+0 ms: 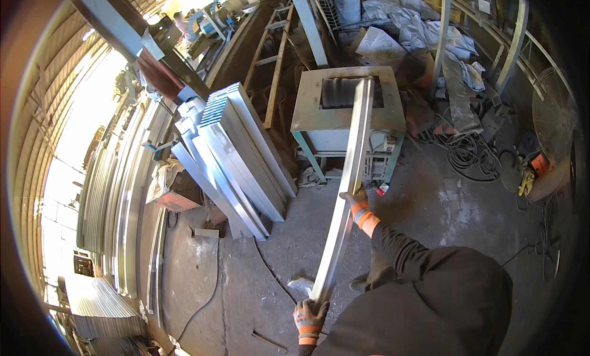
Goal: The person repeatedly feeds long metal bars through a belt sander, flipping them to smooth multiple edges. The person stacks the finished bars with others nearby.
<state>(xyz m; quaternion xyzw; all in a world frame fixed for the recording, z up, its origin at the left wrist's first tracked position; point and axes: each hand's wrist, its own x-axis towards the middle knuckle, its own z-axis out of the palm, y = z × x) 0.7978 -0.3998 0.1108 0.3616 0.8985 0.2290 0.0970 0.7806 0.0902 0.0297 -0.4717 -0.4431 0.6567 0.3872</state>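
A long silvery metal profile (pixel 345 224) slants in front of me, held in both gloved hands. Round its near end is my left hand (pixel 309 319), fingers closed on it. Farther along, my right hand (pixel 357 207) grips it near the middle. Both gloves are grey and orange. The profile's far end lies over the top of a greenish metal box-shaped machine (pixel 301 113), in front of an opening with a dark ribbed curtain (pixel 335 93). Whether the far end touches the machine I cannot tell.
Left of the machine lean several stacked metal profiles (pixel 249 153). Corrugated sheets (pixel 101 190) stand farther left. A coiled black cable (pixel 470 156) and a large fan (pixel 553 107) are at the right. Thin cables (pixel 215 282) cross the floor. Behind the machine lie silvery wrappings (pixel 424 24).
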